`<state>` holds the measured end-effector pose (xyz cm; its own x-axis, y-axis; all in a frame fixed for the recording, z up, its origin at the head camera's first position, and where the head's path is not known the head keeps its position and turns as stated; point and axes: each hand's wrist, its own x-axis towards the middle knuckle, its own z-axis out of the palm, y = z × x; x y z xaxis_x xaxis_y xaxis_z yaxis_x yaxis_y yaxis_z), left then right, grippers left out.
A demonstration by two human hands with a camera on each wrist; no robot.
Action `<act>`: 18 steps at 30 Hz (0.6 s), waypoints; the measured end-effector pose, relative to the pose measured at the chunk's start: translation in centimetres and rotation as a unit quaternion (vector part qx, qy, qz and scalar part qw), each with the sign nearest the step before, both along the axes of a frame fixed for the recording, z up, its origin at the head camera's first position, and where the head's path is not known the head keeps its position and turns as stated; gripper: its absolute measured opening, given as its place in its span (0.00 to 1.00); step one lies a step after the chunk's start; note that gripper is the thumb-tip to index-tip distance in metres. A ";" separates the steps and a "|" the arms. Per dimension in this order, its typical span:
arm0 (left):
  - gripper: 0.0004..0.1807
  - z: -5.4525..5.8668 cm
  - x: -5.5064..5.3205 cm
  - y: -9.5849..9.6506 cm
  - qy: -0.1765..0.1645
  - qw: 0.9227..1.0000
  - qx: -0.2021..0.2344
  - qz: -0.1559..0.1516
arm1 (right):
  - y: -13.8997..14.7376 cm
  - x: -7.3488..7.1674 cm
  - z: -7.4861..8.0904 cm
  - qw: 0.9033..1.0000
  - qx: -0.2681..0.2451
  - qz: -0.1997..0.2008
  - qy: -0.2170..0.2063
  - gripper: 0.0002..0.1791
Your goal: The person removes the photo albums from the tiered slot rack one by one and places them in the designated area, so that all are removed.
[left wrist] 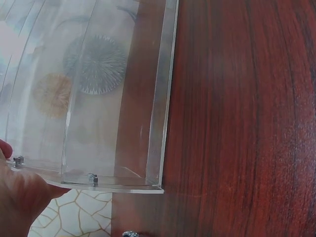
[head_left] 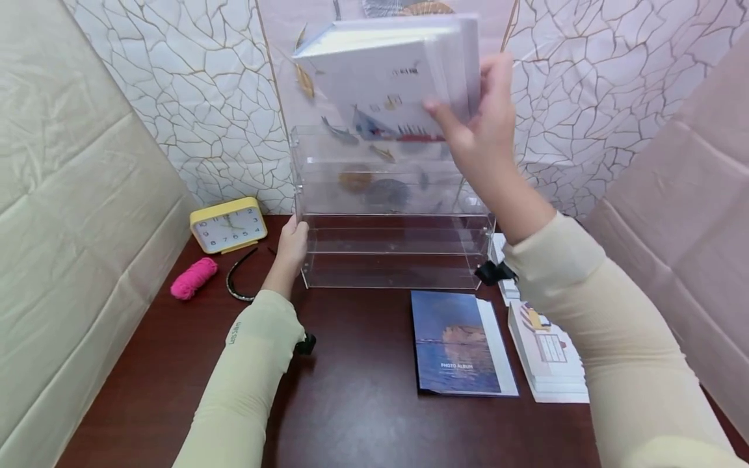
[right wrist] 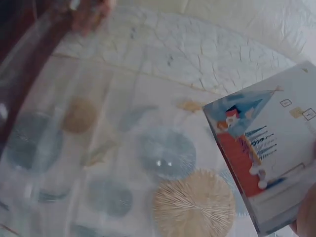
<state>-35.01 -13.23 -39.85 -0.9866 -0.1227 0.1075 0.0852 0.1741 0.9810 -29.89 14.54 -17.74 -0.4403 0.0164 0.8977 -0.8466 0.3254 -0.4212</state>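
Note:
My right hand grips a thick white photo album, its thumb on the illustrated cover and fingers behind the spine. The album is raised above a clear acrylic tiered rack that stands on the table. In the right wrist view the album shows a blue and red drawing, with part of the thumb at the edge. My left hand holds the left side panel of the rack. Seen from the left wrist, that hand wraps the panel's edge beside small metal fittings.
A blue photo album lies in front of the rack, with a stack of white illustrated albums to its right. At the left are a yellow clock, pink yarn and a dark headband. A patterned wall rises behind.

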 end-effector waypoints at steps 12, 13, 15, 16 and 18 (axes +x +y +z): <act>0.29 0.0 0.4 0.2 0.002 1.000 -0.001 -0.004 | 2.2 5.9 -9.8 0.978 -0.001 0.030 -0.204 0.24; 0.29 0.1 0.4 0.2 0.003 1.000 0.001 -0.004 | 2.3 6.2 -10.7 0.975 0.007 0.021 -0.223 0.24; 0.29 0.1 0.3 0.2 0.002 1.000 -0.002 0.000 | 2.2 6.9 -12.4 0.964 0.029 -0.002 -0.264 0.24; 0.29 0.1 0.3 0.2 0.002 1.000 -0.003 0.002 | 2.2 7.3 -13.3 0.956 0.042 -0.018 -0.289 0.24; 0.28 0.1 0.1 0.2 0.005 1.000 -0.001 0.003 | 2.0 7.8 -14.6 0.937 0.068 -0.041 -0.341 0.24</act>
<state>-34.89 -13.04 -39.80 -0.9846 -0.1292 0.1177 0.0939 0.1772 0.9797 -22.12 16.51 -32.37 -0.9144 -0.0193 0.4044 -0.3657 0.4678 -0.8046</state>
